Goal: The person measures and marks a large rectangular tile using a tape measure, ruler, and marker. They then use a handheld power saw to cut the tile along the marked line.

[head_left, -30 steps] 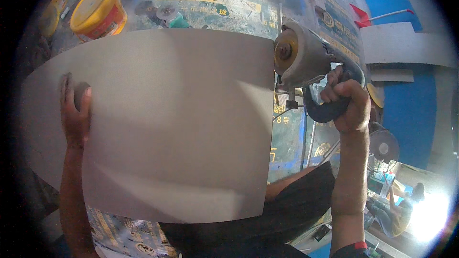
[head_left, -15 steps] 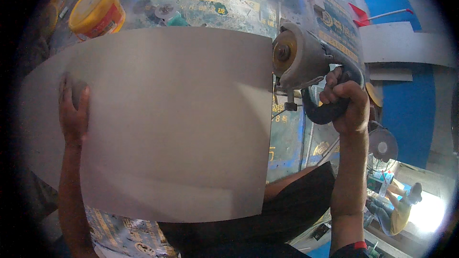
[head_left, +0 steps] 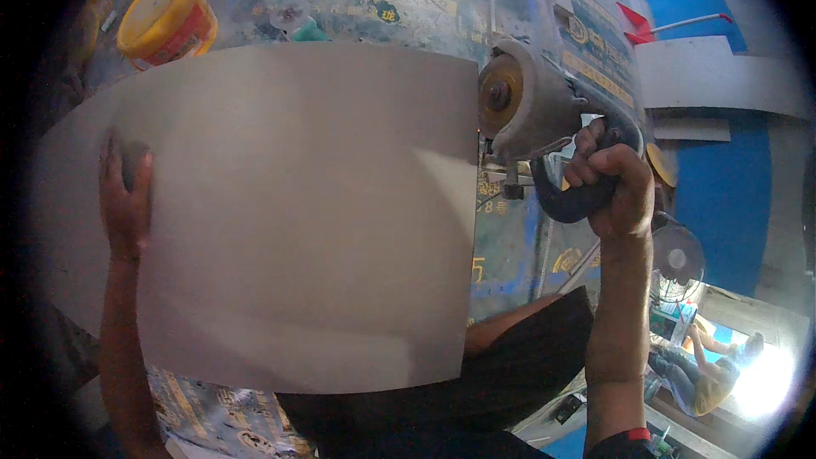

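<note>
A wide, smooth grey panel (head_left: 306, 204) lies in front of me and over part of my lap. My left hand (head_left: 126, 200) rests flat on its left part, fingers and thumb spread. My right hand (head_left: 619, 178) is wrapped round the black looped handle of a dusty handheld circular saw (head_left: 544, 106). The round brownish blade (head_left: 500, 93) stands at the panel's right edge, near its far corner, under a grey guard. Whether the blade spins or cuts into the edge, I cannot tell.
A yellow bucket (head_left: 168, 21) stands beyond the panel at the far left. Patterned dark boards (head_left: 518, 238) lie beneath. To the right are white panels (head_left: 722, 76), a red-and-white tool (head_left: 680, 24) and a fan (head_left: 677, 257). Another person (head_left: 705, 374) is at the lower right.
The whole view has shifted slightly, so everything sits a little farther left. My hands, the panel and the saw keep their places relative to each other. The other person's posture differs slightly.
</note>
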{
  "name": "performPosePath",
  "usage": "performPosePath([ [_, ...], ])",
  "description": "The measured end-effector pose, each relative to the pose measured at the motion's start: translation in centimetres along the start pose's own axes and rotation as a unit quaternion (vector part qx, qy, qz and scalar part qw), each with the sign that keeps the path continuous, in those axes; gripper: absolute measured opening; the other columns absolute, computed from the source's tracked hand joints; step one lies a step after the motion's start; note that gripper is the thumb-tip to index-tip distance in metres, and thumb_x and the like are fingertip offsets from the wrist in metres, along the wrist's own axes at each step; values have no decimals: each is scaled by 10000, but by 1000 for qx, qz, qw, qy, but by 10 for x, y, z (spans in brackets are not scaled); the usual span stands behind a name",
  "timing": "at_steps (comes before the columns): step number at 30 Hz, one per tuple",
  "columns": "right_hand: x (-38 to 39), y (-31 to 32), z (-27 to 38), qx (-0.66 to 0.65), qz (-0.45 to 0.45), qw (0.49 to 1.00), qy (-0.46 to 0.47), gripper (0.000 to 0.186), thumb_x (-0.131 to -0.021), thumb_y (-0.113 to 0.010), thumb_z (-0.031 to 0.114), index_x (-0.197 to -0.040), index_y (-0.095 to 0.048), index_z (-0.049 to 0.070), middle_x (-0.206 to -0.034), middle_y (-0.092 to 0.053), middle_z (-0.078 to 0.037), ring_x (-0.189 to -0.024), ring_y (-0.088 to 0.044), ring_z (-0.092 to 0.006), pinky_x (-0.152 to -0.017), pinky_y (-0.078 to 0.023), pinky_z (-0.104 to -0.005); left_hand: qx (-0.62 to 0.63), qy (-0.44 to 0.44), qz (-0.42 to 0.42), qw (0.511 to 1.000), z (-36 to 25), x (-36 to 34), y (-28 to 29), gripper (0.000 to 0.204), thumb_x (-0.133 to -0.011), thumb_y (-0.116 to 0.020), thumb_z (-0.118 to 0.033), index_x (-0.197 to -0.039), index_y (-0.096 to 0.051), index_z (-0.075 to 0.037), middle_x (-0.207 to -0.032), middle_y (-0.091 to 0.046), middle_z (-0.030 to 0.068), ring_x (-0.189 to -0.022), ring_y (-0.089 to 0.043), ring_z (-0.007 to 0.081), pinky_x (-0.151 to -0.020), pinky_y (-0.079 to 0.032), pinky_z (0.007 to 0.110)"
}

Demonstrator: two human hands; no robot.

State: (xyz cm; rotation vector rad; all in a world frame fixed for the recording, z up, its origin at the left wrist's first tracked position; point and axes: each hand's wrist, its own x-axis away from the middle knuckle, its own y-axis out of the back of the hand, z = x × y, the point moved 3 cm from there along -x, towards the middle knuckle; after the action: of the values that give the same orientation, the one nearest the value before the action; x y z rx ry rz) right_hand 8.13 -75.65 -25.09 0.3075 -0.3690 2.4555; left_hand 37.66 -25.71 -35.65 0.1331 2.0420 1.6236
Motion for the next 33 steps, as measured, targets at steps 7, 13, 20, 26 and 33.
performPosePath([
  [7,3,-2,1,10,30,999,8,218,-738,-542,71,-948,-542,10,-843,-532,-66,-599,-453,-112,-619,-435,-303,-22,34,14,999,3,1,-1,642,-951,-577,-383,-1428,-408,12,-1483,-379,239,-1384,-359,365,-1144,-290,414],
  [13,6,-2,0,4,17,1000,-1,216,-733,-550,83,-938,-543,15,-830,-528,-63,-586,-449,-113,-610,-433,-298,-17,43,18,999,-1,1,0,653,-952,-569,-414,-1432,-409,-1,-1490,-372,230,-1384,-359,363,-1146,-289,415],
  [20,9,0,-1,-1,8,1000,-11,209,-720,-556,87,-916,-551,13,-835,-525,-65,-601,-445,-113,-609,-429,-304,-32,42,17,998,-1,2,0,650,-957,-564,-409,-1435,-403,1,-1498,-364,226,-1388,-357,359,-1144,-292,416],
  [26,12,1,-1,-3,-6,1000,-15,222,-712,-555,80,-923,-556,10,-843,-528,-69,-601,-449,-125,-603,-428,-314,22,25,1,999,-4,1,1,650,-958,-571,-386,-1432,-392,21,-1493,-370,227,-1387,-355,365,-1141,-296,415],
  [33,14,3,-2,-16,-12,1000,-21,250,-693,-559,41,-938,-548,-7,-819,-520,-87,-597,-462,-161,-611,-427,-336,21,-3,-7,1000,-4,0,1,608,-973,-549,-337,-1424,-393,41,-1485,-374,245,-1389,-353,362,-1146,-286,410],
])
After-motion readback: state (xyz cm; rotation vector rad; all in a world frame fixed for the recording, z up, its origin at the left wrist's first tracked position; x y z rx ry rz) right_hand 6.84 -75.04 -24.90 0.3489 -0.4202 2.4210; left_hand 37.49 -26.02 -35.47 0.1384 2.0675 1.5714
